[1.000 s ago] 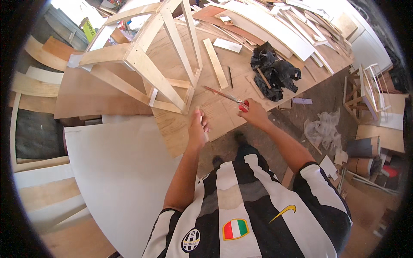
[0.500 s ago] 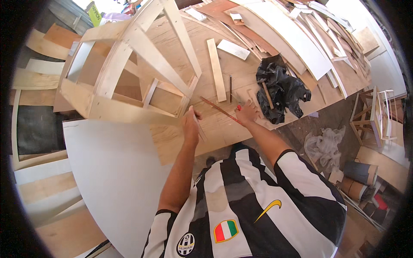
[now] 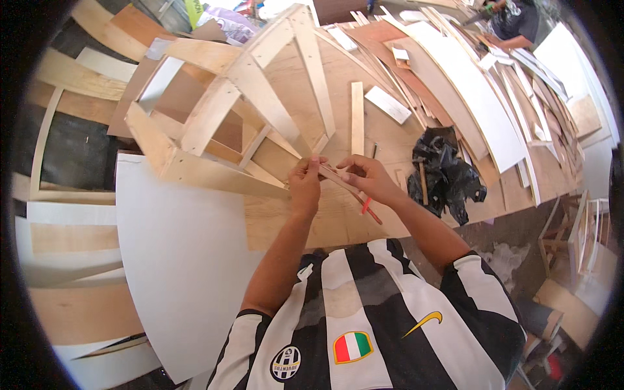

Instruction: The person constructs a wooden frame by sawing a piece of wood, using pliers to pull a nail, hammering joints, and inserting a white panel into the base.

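1. While both hands come close together over the near part of the wooden table (image 3: 279, 224), a thin brownish strip (image 3: 333, 175) sits between them.
2. On one side, the left hand (image 3: 305, 185) seems to pinch the strip's end with the thumb and fingertips. On the other side, the right hand (image 3: 372, 179) seems to pinch it further along, with the other fingers curled. I can't tell how hard they squeeze.
3. The strip looks light and flat. I think it may bend a little and could snap or crease if twisted. It doesn't look slippery. Its two ends look like good spots for fingertips.
4. A red-handled tool (image 3: 366, 205) shows just below the right hand. I can't tell if it lies on the table or hangs from the fingers. It looks stiff, and its red part is the best place to grab.
5. A big wooden frame (image 3: 221, 94) is right next to the left hand, so that side looks tight. I can't see if they touch.
6. More room shows on the right, up to the crumpled black bag (image 3: 442, 172). The table's edge is near the striped shirt (image 3: 338, 286), so small things could drop there.
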A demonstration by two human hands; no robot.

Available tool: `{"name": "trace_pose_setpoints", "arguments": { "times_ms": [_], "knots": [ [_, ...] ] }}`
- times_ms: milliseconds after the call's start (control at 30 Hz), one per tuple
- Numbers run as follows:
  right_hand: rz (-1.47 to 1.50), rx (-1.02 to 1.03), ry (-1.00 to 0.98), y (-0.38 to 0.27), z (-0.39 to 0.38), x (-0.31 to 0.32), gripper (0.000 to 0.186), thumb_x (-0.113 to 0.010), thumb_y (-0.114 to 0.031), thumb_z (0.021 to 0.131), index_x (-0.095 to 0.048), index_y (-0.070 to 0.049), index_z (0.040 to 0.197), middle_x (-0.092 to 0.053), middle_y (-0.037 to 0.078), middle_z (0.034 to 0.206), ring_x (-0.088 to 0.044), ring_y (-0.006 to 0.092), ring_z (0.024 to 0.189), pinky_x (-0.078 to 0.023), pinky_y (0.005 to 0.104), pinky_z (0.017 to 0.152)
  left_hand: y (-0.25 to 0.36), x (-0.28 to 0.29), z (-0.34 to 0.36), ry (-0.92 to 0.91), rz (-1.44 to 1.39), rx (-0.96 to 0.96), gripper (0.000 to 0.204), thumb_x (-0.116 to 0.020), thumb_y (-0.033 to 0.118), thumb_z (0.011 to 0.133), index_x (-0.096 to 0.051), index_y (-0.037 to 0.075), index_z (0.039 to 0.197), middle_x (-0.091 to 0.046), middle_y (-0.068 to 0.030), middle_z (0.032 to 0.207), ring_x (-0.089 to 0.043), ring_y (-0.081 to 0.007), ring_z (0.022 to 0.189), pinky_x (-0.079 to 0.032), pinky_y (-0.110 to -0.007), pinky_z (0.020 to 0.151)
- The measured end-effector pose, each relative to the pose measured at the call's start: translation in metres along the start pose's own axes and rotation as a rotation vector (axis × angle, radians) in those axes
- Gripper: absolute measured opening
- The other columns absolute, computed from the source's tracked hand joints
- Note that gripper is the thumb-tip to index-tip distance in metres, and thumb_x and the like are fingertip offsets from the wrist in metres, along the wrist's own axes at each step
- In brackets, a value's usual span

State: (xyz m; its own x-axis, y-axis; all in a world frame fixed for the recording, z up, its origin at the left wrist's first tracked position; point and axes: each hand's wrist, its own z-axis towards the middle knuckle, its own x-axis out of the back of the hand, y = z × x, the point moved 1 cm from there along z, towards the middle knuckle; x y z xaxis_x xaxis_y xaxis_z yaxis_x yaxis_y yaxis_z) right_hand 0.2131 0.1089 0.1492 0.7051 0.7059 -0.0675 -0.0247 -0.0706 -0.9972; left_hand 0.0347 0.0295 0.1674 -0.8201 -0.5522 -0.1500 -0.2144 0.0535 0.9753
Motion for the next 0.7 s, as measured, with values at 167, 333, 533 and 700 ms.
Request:
{"name": "trace_pose_setpoints", "arguments": {
  "times_ms": [167,333,533,700],
  "knots": [
    [-0.142,-0.121,-0.113,-0.059,0.014,-0.014,0.019,-0.078,-0.013,0.094,-0.072,-0.004,0.11,-0.071,0.001,0.09,-0.063,0.0085,0.08,-0.049,0.0263,0.07,0.036,0.001,-0.003,0.027,0.14,-0.235,0.036,-0.058,0.025,0.109,-0.074,-0.004,0.097,-0.069,-0.0059,0.088,-0.065,-0.0131,0.08,-0.054,-0.029,0.076],
    [-0.539,0.365,0.035,-0.121,0.021,-0.041,0.021,-0.082,-0.004,0.082,-0.076,-0.005,0.102,-0.073,0.01,0.09,-0.071,0.0229,0.082,-0.053,0.0349,0.071,0.112,0.022,-0.031,-0.094,0.341,-0.457,0.03,-0.062,0.022,0.106,-0.074,-0.004,0.102,-0.072,-0.0102,0.092,-0.067,-0.018,0.084,-0.054,-0.033,0.079],
    [-0.906,1.048,0.272,-0.225,0.043,-0.083,0.027,-0.078,0.002,0.075,-0.076,-0.007,0.101,-0.073,0.009,0.103,-0.068,0.0283,0.092,-0.055,0.0372,0.076,0.222,0.064,-0.066,-0.044,0.571,-1.129,0.031,-0.081,0.007,0.087,-0.073,0.0,0.116,-0.072,-0.0149,0.111,-0.068,-0.0312,0.1,-0.053,-0.039,0.088],
    [-0.902,1.238,0.337,-0.264,0.062,-0.128,0.026,-0.078,0.0,0.077,-0.078,-0.009,0.102,-0.072,0.005,0.1,-0.067,0.0256,0.089,-0.056,0.0366,0.074,0.275,0.103,-0.061,0.056,0.744,-1.287,0.044,-0.087,0.007,0.079,-0.072,0.002,0.12,-0.072,-0.0143,0.115,-0.067,-0.0317,0.105,-0.053,-0.04,0.091]
  ]
}}
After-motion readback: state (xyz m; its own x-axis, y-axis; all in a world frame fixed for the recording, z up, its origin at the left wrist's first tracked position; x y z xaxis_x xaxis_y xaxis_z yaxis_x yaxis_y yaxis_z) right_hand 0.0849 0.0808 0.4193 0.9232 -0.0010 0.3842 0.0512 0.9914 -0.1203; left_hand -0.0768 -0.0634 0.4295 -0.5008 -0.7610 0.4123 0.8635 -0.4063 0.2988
